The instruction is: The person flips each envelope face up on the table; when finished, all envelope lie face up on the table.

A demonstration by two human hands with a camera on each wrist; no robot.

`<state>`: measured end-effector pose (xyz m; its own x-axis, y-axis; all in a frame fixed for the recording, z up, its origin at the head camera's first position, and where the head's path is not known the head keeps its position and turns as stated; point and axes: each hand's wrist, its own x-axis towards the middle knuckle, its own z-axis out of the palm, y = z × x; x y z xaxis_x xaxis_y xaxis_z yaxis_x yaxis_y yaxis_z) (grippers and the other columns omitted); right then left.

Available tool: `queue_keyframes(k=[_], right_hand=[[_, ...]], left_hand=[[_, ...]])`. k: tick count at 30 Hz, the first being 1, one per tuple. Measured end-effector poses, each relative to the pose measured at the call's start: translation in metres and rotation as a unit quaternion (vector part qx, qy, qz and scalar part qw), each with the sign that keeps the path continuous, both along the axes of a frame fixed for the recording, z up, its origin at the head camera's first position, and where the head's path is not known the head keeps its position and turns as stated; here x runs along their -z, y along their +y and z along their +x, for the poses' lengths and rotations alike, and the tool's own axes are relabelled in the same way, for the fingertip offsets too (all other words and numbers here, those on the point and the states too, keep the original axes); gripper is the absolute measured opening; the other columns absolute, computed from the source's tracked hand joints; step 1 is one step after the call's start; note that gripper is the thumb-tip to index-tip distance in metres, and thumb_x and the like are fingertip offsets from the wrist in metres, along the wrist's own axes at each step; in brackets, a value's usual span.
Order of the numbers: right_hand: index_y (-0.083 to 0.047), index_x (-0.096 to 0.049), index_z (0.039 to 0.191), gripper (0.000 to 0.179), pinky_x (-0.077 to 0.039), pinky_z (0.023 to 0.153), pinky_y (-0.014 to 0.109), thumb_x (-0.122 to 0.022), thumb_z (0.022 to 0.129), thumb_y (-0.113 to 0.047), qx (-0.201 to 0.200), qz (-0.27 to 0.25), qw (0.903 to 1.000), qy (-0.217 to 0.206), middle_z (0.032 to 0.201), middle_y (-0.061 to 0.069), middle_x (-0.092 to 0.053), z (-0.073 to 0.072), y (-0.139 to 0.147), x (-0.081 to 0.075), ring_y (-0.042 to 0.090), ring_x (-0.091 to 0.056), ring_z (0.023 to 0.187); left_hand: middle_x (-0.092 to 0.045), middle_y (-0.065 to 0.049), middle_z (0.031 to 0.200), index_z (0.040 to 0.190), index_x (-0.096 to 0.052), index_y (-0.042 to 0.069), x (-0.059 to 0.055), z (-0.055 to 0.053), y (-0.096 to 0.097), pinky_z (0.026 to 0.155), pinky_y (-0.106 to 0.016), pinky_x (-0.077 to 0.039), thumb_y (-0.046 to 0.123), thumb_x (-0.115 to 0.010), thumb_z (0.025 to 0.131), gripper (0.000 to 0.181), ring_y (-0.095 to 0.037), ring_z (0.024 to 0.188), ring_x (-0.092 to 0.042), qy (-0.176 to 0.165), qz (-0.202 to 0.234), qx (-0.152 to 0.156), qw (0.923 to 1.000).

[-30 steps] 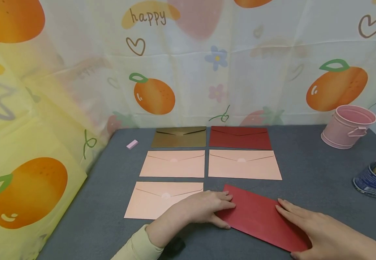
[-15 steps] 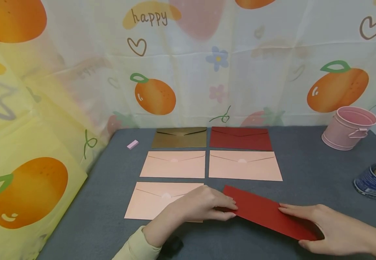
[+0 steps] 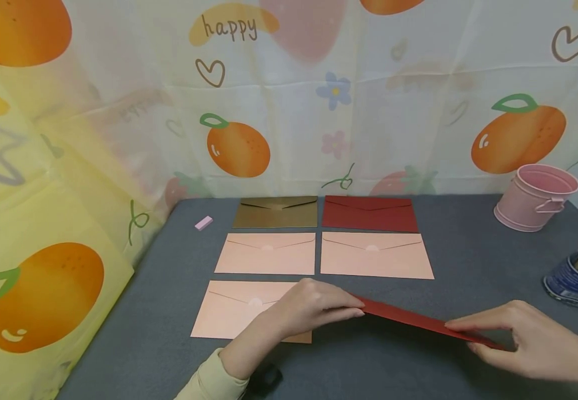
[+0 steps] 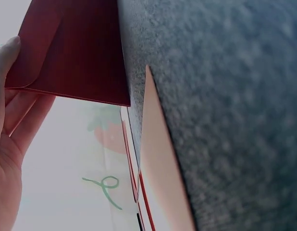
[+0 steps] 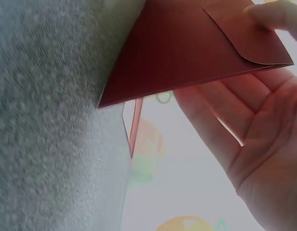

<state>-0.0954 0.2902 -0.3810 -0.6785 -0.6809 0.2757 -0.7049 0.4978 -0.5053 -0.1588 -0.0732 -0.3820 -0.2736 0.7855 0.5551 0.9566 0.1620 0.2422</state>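
A red envelope [image 3: 409,318] is tilted up almost edge-on in the head view, raised off the grey table. My left hand [image 3: 314,305] pinches its left end, and my right hand [image 3: 529,344] pinches the right end, thumb on one face and fingers on the other. Both wrist views show its flap side, the thumb lying on or by the flap [image 5: 256,38]. Behind and left lie other envelopes in rows: gold [image 3: 275,214] and dark red [image 3: 369,214] at the back, two pale pink ones [image 3: 376,256] before them, and a third pink envelope [image 3: 229,311] partly hidden by my left arm.
A small pink bucket [image 3: 511,203] stands at the back right. Nearer on that side is a blue tin [image 3: 576,283] holding long thin items. A little pink block [image 3: 204,223] lies at the back left. Some dark object [image 3: 265,380] shows beneath my left wrist. A printed cloth hangs behind the table.
The red envelope has gone from lying nearly flat to tilted almost edge-on, its near edge lifted. My right hand has moved up and right with it; the left hand has risen slightly.
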Motion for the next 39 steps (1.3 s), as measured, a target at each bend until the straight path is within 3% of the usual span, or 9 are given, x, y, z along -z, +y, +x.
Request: queue_keyframes(k=[6, 9, 12, 16, 21, 27, 32, 39], right_hand=[[-0.020, -0.075, 0.108, 0.044, -0.047, 0.064, 0.009, -0.079, 0.073, 0.007, 0.010, -0.050, 0.9985, 0.021, 0.095, -0.010, -0.073, -0.003, 0.002, 0.001, -0.002, -0.065, 0.076], [-0.019, -0.076, 0.101, 0.041, -0.046, 0.060, 0.009, -0.079, 0.071, 0.009, 0.049, -0.062, 0.9964, 0.032, 0.091, -0.012, -0.072, -0.005, 0.001, 0.001, -0.002, -0.065, 0.073], [-0.020, -0.077, 0.095, 0.034, -0.045, 0.057, 0.010, -0.079, 0.073, 0.006, 0.099, -0.065, 0.9928, 0.019, 0.085, -0.014, -0.071, -0.006, -0.001, -0.002, -0.002, -0.063, 0.070], [-0.024, -0.075, 0.090, 0.026, -0.047, 0.056, 0.013, -0.078, 0.079, -0.001, 0.154, -0.066, 0.9857, -0.019, 0.077, -0.015, -0.069, -0.006, -0.007, -0.007, 0.002, -0.061, 0.065], [-0.026, -0.072, 0.088, 0.019, -0.050, 0.053, 0.019, -0.075, 0.085, -0.008, 0.187, -0.073, 0.9770, -0.072, 0.076, -0.012, -0.068, -0.007, -0.016, -0.008, 0.007, -0.061, 0.062], [-0.026, -0.068, 0.088, 0.011, -0.041, 0.050, 0.023, -0.076, 0.086, -0.019, 0.222, -0.072, 0.9672, -0.101, 0.069, -0.011, -0.064, -0.013, -0.022, -0.005, 0.010, -0.057, 0.057], [-0.021, -0.067, 0.093, 0.012, -0.042, 0.052, 0.025, -0.076, 0.087, -0.026, 0.239, -0.058, 0.9595, -0.139, 0.069, -0.009, -0.064, -0.020, -0.025, -0.002, 0.011, -0.057, 0.059], [-0.019, -0.067, 0.096, 0.019, -0.038, 0.054, 0.025, -0.076, 0.086, -0.033, 0.254, -0.050, 0.9540, -0.150, 0.067, -0.007, -0.061, -0.028, -0.027, 0.005, 0.010, -0.057, 0.062]], left_hand=[[-0.074, 0.003, 0.098, 0.106, -0.076, 0.010, 0.000, -0.003, -0.003, 0.083, -0.010, -0.047, 0.010, -0.075, 0.086, 0.021, 0.002, 0.093, -0.066, -0.025, 0.027, -0.014, 0.9992], [-0.074, 0.002, 0.098, 0.107, -0.075, 0.008, 0.000, -0.004, -0.004, 0.081, -0.009, -0.047, 0.008, -0.075, 0.085, 0.022, 0.001, 0.093, -0.067, -0.043, 0.039, -0.033, 0.9977], [-0.074, 0.000, 0.099, 0.107, -0.075, 0.007, 0.001, -0.002, -0.005, 0.075, -0.009, -0.049, 0.007, -0.075, 0.086, 0.022, 0.000, 0.090, -0.068, -0.092, 0.058, -0.054, 0.9926], [-0.074, -0.001, 0.099, 0.107, -0.075, 0.008, 0.000, 0.001, -0.005, 0.070, -0.013, -0.052, 0.009, -0.073, 0.088, 0.019, 0.001, 0.088, -0.067, -0.177, 0.093, -0.070, 0.9772], [-0.074, 0.002, 0.095, 0.106, -0.076, 0.011, 0.000, 0.002, -0.005, 0.068, -0.020, -0.055, 0.014, -0.073, 0.089, 0.017, 0.001, 0.080, -0.066, -0.256, 0.130, -0.101, 0.9526], [-0.073, 0.008, 0.091, 0.106, -0.076, 0.016, 0.000, 0.001, -0.008, 0.067, -0.025, -0.055, 0.021, -0.072, 0.090, 0.017, -0.004, 0.074, -0.064, -0.336, 0.125, -0.159, 0.9200], [-0.072, 0.011, 0.089, 0.106, -0.076, 0.017, 0.003, -0.001, -0.010, 0.066, -0.025, -0.053, 0.020, -0.073, 0.090, 0.016, -0.006, 0.074, -0.064, -0.353, 0.102, -0.189, 0.9107], [-0.070, 0.011, 0.087, 0.107, -0.075, 0.015, 0.006, -0.003, -0.013, 0.066, -0.024, -0.053, 0.016, -0.073, 0.089, 0.018, -0.004, 0.074, -0.063, -0.344, 0.072, -0.220, 0.9101]])
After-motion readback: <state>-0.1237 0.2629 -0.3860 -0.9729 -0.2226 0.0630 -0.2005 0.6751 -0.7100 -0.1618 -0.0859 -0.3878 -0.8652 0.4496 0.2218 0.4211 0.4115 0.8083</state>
